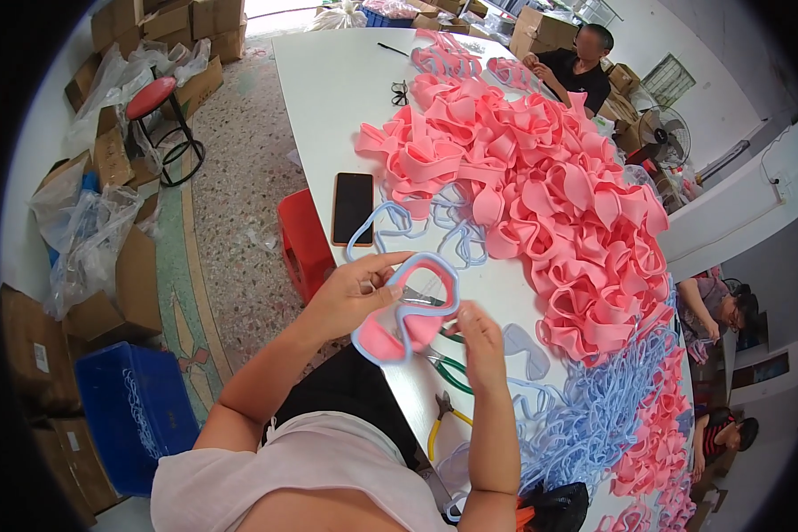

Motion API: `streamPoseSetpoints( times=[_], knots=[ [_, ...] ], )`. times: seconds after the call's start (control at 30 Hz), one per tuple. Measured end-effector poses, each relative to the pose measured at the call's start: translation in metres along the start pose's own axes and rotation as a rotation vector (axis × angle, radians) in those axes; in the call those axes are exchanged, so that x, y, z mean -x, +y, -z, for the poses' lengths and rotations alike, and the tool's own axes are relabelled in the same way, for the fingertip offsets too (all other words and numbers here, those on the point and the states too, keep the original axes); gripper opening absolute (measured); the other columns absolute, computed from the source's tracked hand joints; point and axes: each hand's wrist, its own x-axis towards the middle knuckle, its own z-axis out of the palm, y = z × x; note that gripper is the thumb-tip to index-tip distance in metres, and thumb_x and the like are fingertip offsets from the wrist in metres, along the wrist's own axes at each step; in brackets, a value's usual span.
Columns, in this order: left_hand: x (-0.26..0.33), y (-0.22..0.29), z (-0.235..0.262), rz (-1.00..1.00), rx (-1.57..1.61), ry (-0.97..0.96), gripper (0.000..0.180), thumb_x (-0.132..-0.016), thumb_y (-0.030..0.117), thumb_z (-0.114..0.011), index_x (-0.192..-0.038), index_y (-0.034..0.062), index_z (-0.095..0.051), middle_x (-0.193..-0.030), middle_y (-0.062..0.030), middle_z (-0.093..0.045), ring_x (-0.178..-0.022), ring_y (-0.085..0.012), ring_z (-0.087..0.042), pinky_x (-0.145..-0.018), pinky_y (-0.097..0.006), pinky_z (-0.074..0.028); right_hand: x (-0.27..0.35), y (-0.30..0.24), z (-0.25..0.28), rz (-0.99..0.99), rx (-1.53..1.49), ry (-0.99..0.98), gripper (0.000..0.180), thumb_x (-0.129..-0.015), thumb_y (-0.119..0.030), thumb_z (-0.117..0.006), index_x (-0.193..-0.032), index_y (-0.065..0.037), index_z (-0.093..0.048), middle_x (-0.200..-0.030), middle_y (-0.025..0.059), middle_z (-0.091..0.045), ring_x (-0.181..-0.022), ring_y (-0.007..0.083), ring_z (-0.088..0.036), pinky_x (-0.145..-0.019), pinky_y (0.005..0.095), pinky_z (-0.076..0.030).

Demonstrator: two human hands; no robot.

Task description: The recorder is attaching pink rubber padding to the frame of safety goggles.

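In front of me is a pink goggle-shaped piece with a light-blue rim point(382, 342), tilted above the table's near edge. My left hand point(363, 288) pinches its upper left side between thumb and fingers. At its right edge, my right hand point(481, 344) is closed with fingertips against the rim; the palm side is partly hidden. Something grey and shiny shows through the upper opening. Green-handled scissors point(453, 377) lie under and beside my right hand. Yellow-handled pliers point(435, 434) rest nearer to me. To the right is a pale grey goggle-shaped piece point(528, 353).
A big heap of pink pieces point(514, 168) covers the table point(315, 106), with a tangle of light-blue loops point(585, 412) nearer right. A phone point(353, 209) lies left, above a red stool point(301, 239). A blue bin point(137, 417) stands on the floor. Several people sit around.
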Motion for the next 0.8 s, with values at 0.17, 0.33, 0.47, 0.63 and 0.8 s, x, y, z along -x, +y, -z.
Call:
streamPoseSetpoints(
  times=[0.17,0.33,0.47,0.63,0.8],
  knots=[
    [-0.005,0.037,-0.005,-0.155,-0.736,-0.093,0.037,-0.087,0.011,-0.064,-0.124,0.0128,-0.064,-0.087,-0.0072,-0.056,-0.08,-0.0178,-0.058,-0.07,-0.031,-0.046,-0.002,-0.041,0.002,0.079,0.118,-0.011,0.034,-0.097,-0.016,-0.055,-0.127,0.0,-0.053,-0.098,0.0041,-0.062,-0.079,0.0084,-0.054,-0.066,0.0211,-0.043],
    [-0.02,0.043,-0.013,-0.428,-0.869,-0.054,0.04,-0.08,0.006,-0.066,-0.119,0.0113,-0.066,-0.092,-0.0086,-0.058,-0.088,-0.0246,-0.056,-0.077,-0.033,-0.046,-0.006,-0.045,0.001,0.068,0.074,-0.069,0.033,-0.097,-0.013,-0.056,-0.125,0.004,-0.05,-0.093,0.0084,-0.062,-0.069,0.0117,-0.06,-0.059,0.0245,-0.051],
    [-0.022,0.034,-0.029,-0.773,-0.991,0.336,0.035,-0.072,0.004,-0.072,-0.106,0.0076,-0.068,-0.106,-0.0099,-0.059,-0.102,-0.0274,-0.054,-0.085,-0.035,-0.044,-0.002,-0.029,-0.014,0.229,-0.004,0.239,0.034,-0.097,-0.011,-0.054,-0.126,0.004,-0.044,-0.086,0.0071,-0.059,-0.072,0.0135,-0.063,-0.064,0.028,-0.057],
    [-0.006,0.012,-0.047,-0.753,-1.006,0.377,0.03,-0.068,0.009,-0.075,-0.096,0.0107,-0.066,-0.116,-0.0083,-0.054,-0.109,-0.0287,-0.047,-0.09,-0.039,-0.037,0.005,-0.023,-0.031,0.332,-0.005,0.352,0.034,-0.097,-0.009,-0.054,-0.126,0.005,-0.043,-0.082,0.0054,-0.056,-0.072,0.0132,-0.063,-0.066,0.0283,-0.058],
    [-0.002,0.01,-0.062,-0.675,-0.995,0.472,0.028,-0.066,0.009,-0.075,-0.092,0.0099,-0.064,-0.118,-0.0091,-0.051,-0.114,-0.0287,-0.042,-0.095,-0.039,-0.031,0.01,-0.018,-0.042,0.42,0.023,0.395,0.035,-0.096,-0.009,-0.055,-0.127,0.005,-0.043,-0.081,0.0045,-0.055,-0.074,0.0126,-0.063,-0.067,0.0267,-0.057]
  ],
)
